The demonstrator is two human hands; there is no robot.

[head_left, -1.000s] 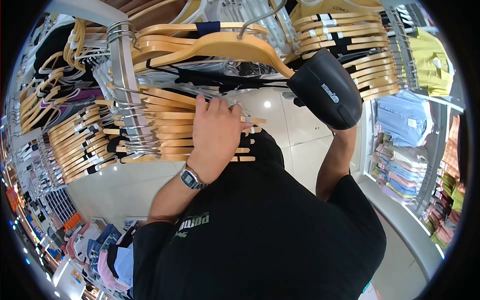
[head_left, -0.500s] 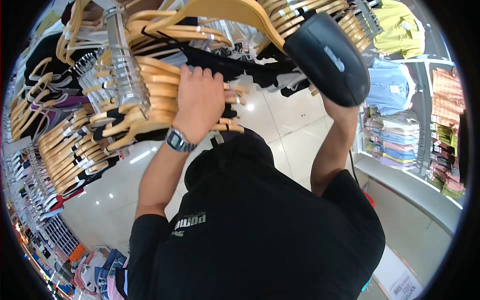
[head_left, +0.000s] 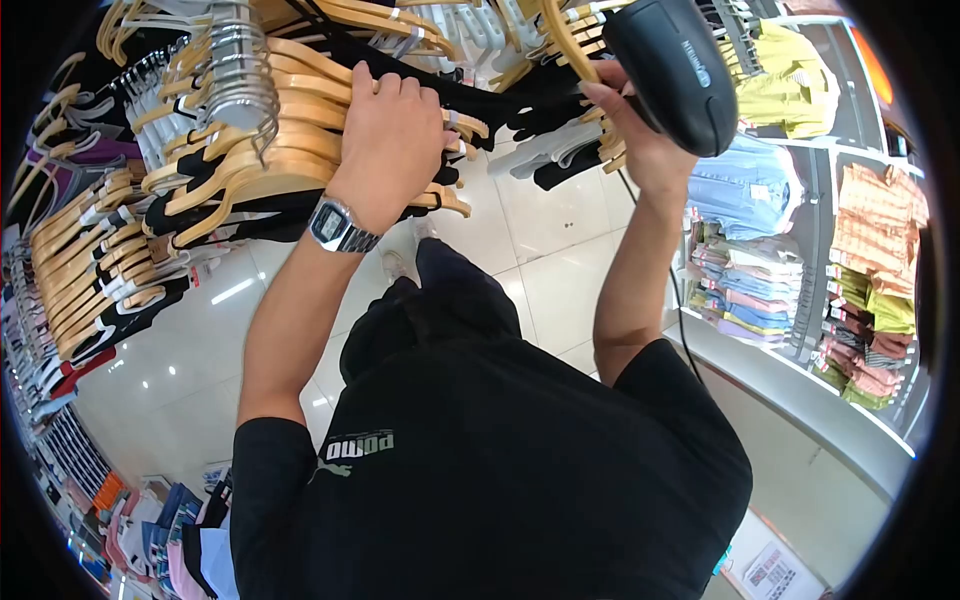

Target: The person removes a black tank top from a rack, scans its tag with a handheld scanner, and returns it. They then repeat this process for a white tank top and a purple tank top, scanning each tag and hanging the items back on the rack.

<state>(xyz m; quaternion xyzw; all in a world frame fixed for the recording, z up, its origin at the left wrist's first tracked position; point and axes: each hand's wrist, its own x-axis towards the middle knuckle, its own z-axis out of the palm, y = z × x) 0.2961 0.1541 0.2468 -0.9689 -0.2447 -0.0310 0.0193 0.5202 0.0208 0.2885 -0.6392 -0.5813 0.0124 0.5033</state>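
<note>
My left hand (head_left: 390, 145), with a watch (head_left: 340, 227) on the wrist, is closed over a row of wooden hangers (head_left: 300, 135) on a rail. Dark garments hang from them below my fingers. On the right, my right hand (head_left: 650, 145) is around a black barcode scanner (head_left: 675, 75), whose handle is hidden under its head. Thumb and fingertip of that hand come together right at the end of another wooden hanger (head_left: 568, 40). A black cable (head_left: 678, 310) runs down beside my right forearm.
More hangers (head_left: 95, 270) with clothes crowd the left. A yellow shirt (head_left: 785, 80), a blue shirt (head_left: 745, 185) and folded clothes (head_left: 745, 285) fill the wall display at right. Tiled floor (head_left: 490, 225) shows between racks. A white counter (head_left: 790, 380) stands by my right side.
The scanner has moved up slightly, and my right thumb and fingertip now show by the hanger end. My left hand stays on the hangers, which sit a little higher in view.
</note>
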